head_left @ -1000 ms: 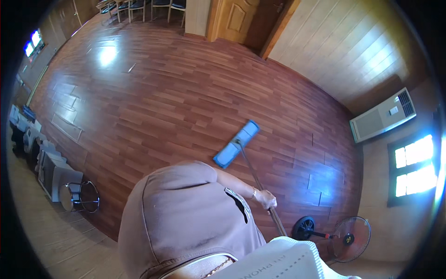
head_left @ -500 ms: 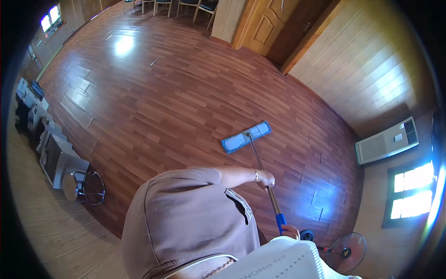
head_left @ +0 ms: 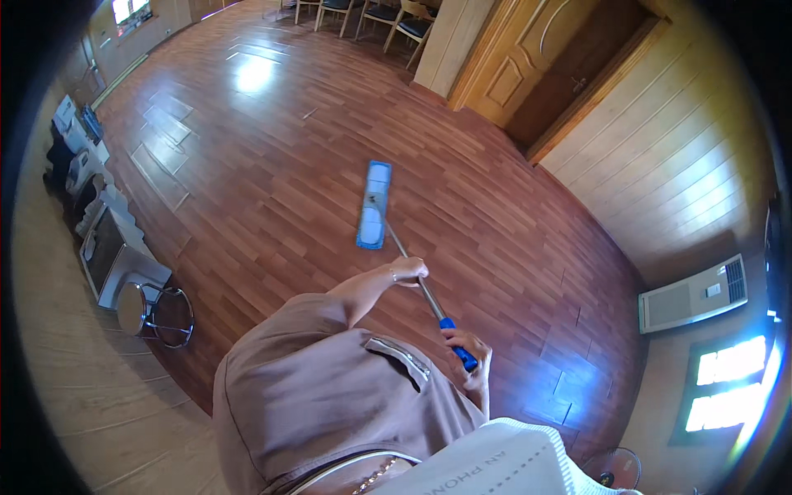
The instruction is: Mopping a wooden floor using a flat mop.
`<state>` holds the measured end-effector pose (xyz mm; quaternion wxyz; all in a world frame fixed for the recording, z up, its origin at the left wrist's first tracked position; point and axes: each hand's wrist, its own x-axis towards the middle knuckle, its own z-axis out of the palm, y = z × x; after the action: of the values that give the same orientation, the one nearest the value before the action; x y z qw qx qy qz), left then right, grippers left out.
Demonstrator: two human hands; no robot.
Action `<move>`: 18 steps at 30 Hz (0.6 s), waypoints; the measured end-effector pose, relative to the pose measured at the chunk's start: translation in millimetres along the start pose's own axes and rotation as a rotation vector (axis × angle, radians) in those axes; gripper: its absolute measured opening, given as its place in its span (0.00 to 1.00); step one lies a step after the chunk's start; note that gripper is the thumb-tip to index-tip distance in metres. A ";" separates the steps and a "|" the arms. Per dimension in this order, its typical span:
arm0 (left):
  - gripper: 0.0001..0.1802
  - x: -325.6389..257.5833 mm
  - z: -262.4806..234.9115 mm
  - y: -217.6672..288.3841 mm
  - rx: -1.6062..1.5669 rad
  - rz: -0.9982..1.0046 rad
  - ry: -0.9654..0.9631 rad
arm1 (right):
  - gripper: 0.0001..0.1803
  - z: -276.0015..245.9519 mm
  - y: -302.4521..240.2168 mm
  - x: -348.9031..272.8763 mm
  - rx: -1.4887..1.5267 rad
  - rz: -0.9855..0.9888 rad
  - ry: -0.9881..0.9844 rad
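A flat mop (head_left: 374,223) with a blue-fringed pad lies on the wooden floor ahead of me, its long side pointing away. From its middle a metal pole slants back toward me on the right. My left hand (head_left: 409,271) is wrapped round the pole about halfway along, with a bracelet at the wrist. Farther up, my right hand (head_left: 472,355) grips the blue handle (head_left: 448,324) at the pole's top end. Part of the right forearm is hidden behind my brown shirt and a white mask edge at the bottom.
A round stool (head_left: 132,308) and a white cabinet-like appliance (head_left: 124,256) stand along the left wall. Several chairs (head_left: 379,15) are at the back, beside a wooden door (head_left: 505,82). At right are a white air conditioner (head_left: 689,297) and a fan (head_left: 615,470).
The mop head has slid left and farther away, turning from crosswise to nearly lengthwise. Both hands have moved with the pole, and the right hand now shows fully on the blue handle.
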<state>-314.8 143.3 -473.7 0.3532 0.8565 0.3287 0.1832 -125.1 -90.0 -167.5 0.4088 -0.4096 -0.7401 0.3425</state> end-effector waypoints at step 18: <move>0.09 -264.4 -35.7 49.1 0.186 -0.573 0.678 | 0.06 49.1 31.4 75.5 0.393 -0.068 -0.752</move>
<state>-502.6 -48.8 -435.3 0.1837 0.6507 0.6645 0.3181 -183.3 -18.0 -190.5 0.1917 -0.1457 -0.7716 0.5888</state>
